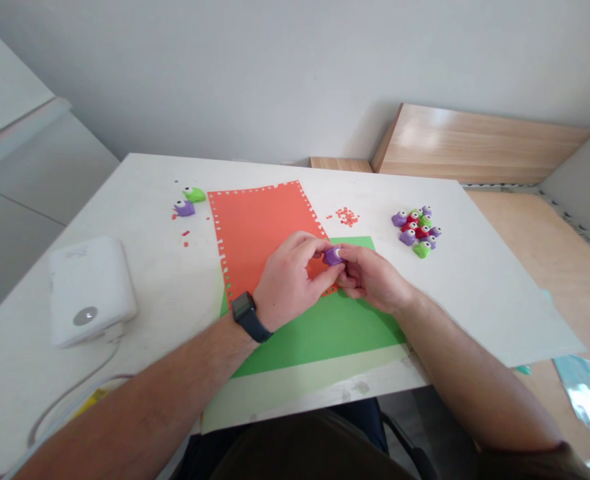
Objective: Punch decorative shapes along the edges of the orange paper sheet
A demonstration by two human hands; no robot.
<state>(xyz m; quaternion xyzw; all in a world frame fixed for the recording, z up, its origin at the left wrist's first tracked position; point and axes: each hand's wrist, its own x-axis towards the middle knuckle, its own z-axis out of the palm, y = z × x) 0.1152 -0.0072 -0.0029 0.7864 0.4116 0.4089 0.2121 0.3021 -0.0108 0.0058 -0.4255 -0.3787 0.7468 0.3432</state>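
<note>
Nearest the camera, the left forearm and right forearm enter from the near edge of the head view. Left hand, wearing a black wristwatch, and right hand meet at centre, the fingers of both closed around a purple craft punch. Said punch sits over the near end of an orange paper sheet. Notches are present along that sheet's left, far and right edges; its near edge is largely hidden by the hands, condition unconfirmed. A green paper sheet lies beneath. Red paper scraps are piled right of the orange sheet. Further craft punches stand clustered at right, with two more at far left. A white rounded box occupies the left of the white surface. Wooden boards stand against the far wall.
</note>
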